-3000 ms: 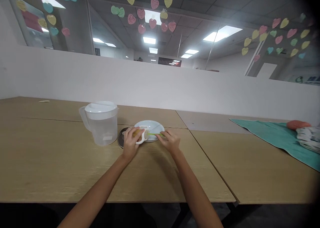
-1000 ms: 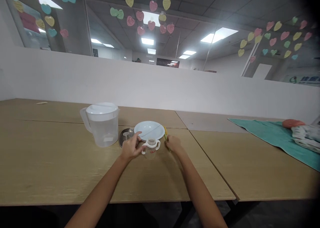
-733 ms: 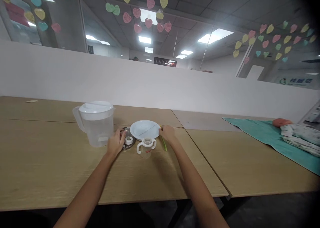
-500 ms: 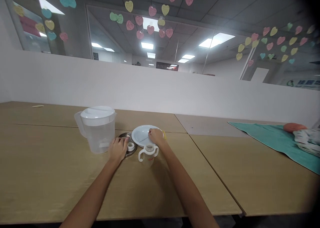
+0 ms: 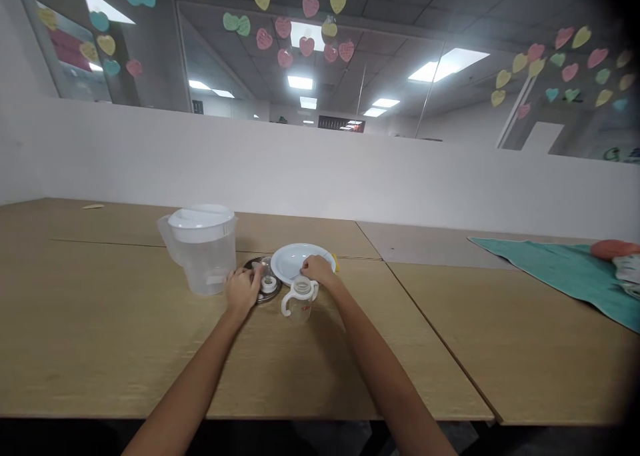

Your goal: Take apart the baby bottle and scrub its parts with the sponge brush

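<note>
Standing upright on the table (image 5: pixel 125 336), between the plate (image 5: pixel 286 261) and the near edge: a two-handled bottle (image 5: pixel 301 307). Stretched from the near edge over the plate's right rim: right hand (image 5: pixel 319 269), fingers curled in. Bent over the left edge of the tray (image 5: pixel 271 298): left hand (image 5: pixel 241 292), fingers close together. Cannot tell what, if anything, in either grip.

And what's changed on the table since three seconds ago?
The two-handled bottle, then tipped in the left hand, has been let go and stands upright in front of the plate. The left hand has moved left to the metal tray. The right hand has released the green-stemmed brush, whose yellow end shows right of the plate, and moved left over the plate. The pitcher and teal cloth stayed put.
</note>
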